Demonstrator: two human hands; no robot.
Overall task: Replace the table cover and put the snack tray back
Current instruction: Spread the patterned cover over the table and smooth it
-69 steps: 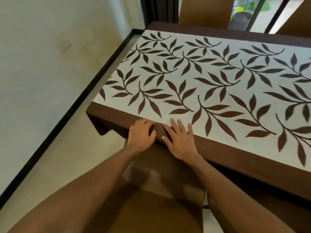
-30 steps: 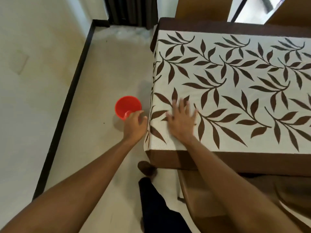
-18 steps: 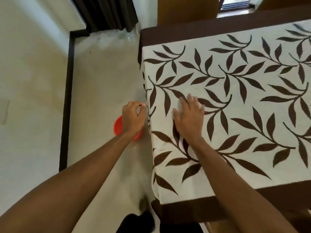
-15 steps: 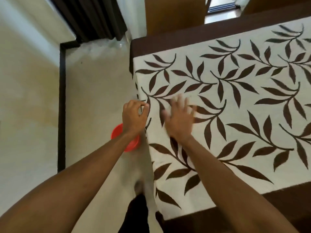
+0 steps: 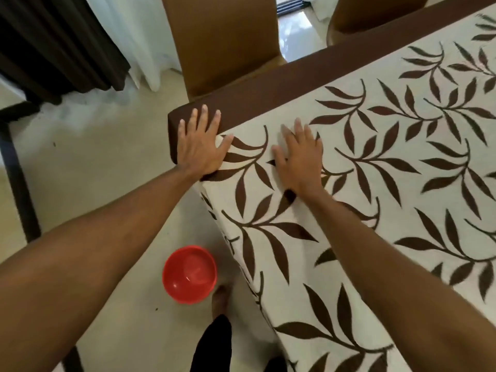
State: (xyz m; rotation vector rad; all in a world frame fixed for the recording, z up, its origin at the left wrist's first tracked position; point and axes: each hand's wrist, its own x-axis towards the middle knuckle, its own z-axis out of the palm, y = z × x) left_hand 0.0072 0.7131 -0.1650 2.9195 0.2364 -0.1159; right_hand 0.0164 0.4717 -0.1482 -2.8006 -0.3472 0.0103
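Cover (image 5: pixel 381 189) corner beneath left hand (image 5: pixel 200 147), right hand (image 5: pixel 299 161) alongside

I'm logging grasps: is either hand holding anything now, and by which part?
Nothing is held. The left hand lies flat on the brown corner of the cover, the right hand flat on its leaf print, fingers straight.

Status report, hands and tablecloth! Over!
Left hand flat on table cover, brown corner. Right hand flat on leaf print. Red bowl on floor beside table.
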